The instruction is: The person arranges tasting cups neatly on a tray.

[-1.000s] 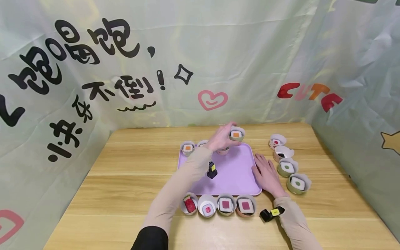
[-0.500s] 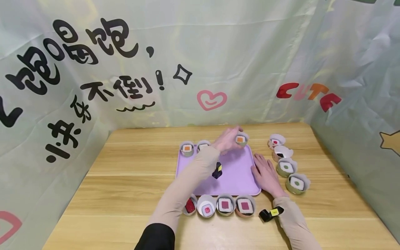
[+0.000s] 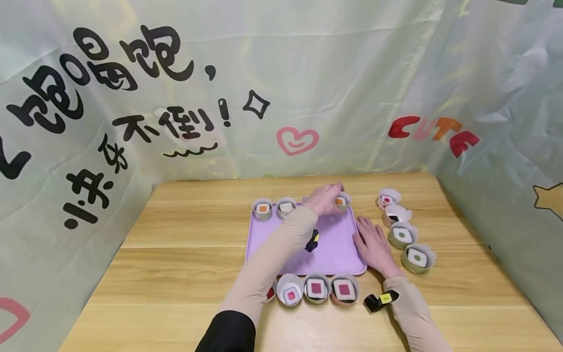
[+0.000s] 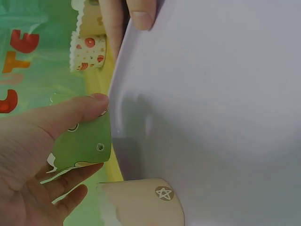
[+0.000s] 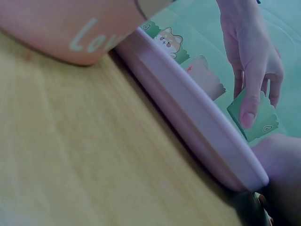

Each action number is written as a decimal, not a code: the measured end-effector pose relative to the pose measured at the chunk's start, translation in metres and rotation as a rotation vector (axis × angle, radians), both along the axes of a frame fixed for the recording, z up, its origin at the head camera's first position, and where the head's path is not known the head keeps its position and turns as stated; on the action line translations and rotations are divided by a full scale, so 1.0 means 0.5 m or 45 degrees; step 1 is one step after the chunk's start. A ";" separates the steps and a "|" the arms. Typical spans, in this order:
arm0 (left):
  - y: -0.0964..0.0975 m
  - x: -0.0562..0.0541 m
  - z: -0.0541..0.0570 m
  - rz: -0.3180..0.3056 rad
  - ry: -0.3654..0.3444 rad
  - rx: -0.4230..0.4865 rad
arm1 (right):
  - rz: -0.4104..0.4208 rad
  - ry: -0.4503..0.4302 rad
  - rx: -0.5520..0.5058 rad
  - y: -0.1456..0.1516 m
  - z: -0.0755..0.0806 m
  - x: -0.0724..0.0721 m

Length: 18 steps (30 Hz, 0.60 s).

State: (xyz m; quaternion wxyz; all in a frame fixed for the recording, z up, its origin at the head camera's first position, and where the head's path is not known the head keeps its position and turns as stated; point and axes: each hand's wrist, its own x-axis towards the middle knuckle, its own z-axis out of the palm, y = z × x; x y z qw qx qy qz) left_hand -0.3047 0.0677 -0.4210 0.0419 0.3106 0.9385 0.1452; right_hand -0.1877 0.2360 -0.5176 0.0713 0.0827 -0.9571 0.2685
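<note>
Green cup (image 3: 341, 201) pinched by left hand (image 3: 324, 200) fingertips (image 4: 99, 100), low at tray (image 3: 334, 244) far right corner, kept upright. Right hand (image 3: 373, 246) flat, fingers straight, pressing tray right edge, likely steadying. Other cups line tray edges.

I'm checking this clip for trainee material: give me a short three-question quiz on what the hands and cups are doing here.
1. True or false: the left hand grips a green cup at the purple tray's far edge.
2. Where does the right hand rest? A) flat at the tray's right edge B) on a green cup C) in the air
3. Fill in: the sushi in the held cup has an ____ centre.

Key: 1 true; 2 A; 3 orange.
</note>
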 end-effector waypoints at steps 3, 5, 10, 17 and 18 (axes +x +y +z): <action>0.002 -0.002 -0.005 0.001 0.019 -0.033 | -0.004 0.012 0.001 -0.001 0.003 0.000; 0.004 -0.003 -0.008 0.000 0.042 -0.066 | -0.006 0.010 0.002 -0.001 0.005 0.000; 0.009 -0.003 -0.012 0.019 0.084 -0.158 | -0.007 -0.022 0.009 -0.001 0.010 0.001; 0.012 -0.001 -0.016 0.039 0.082 -0.201 | -0.001 -0.026 0.011 -0.002 0.006 0.003; 0.012 -0.001 -0.017 0.040 0.077 -0.202 | -0.001 -0.027 0.009 -0.002 0.006 0.004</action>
